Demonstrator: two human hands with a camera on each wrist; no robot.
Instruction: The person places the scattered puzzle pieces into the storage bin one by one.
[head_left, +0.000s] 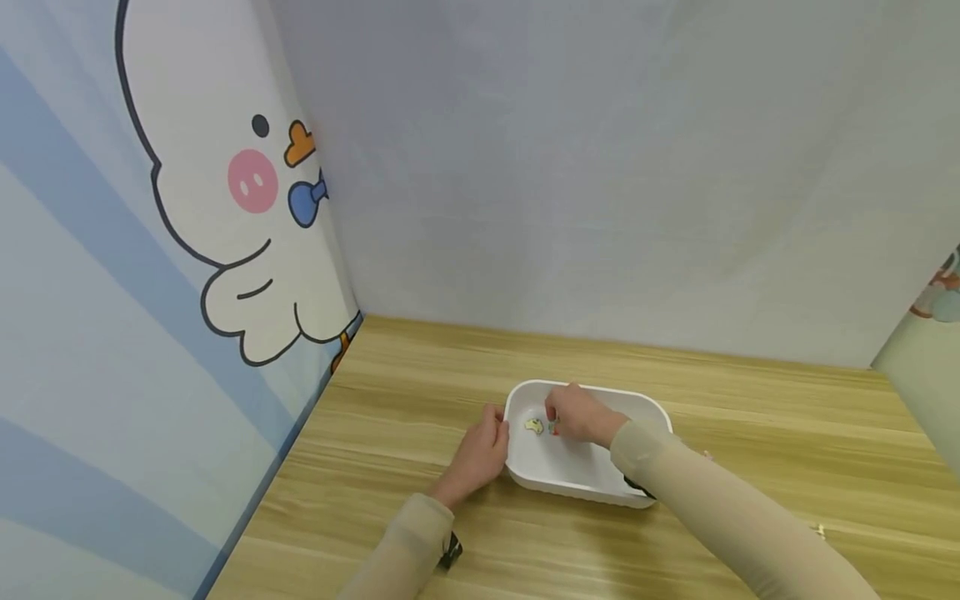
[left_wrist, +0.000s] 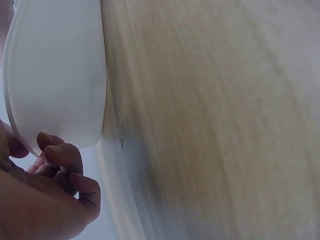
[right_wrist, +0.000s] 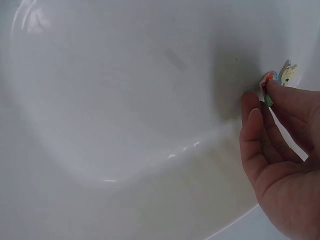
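A white plastic bin [head_left: 585, 475] with rounded corners stands on the wooden table. At its left end, my left hand [head_left: 480, 450] pinches the rim, thumb on one side and curled fingers [left_wrist: 65, 157] against the outer wall in the left wrist view. My right hand [head_left: 577, 414] reaches down into the bin. Between its thumb and fingers it pinches a small, flat, multicoloured piece [right_wrist: 269, 80] with red, blue and green on it. Beside that, a pale yellow printed piece [head_left: 533, 426] lies on the bin floor near the left end.
Right of the bin, a small pinkish piece [head_left: 707, 455] lies on the table [head_left: 420, 367], partly behind the right sleeve. Another small pale yellow piece [head_left: 819, 531] is farther right. A grey-white curtain [head_left: 585, 183] hangs behind the table, and a cartoon-printed one [head_left: 187, 333] on the left.
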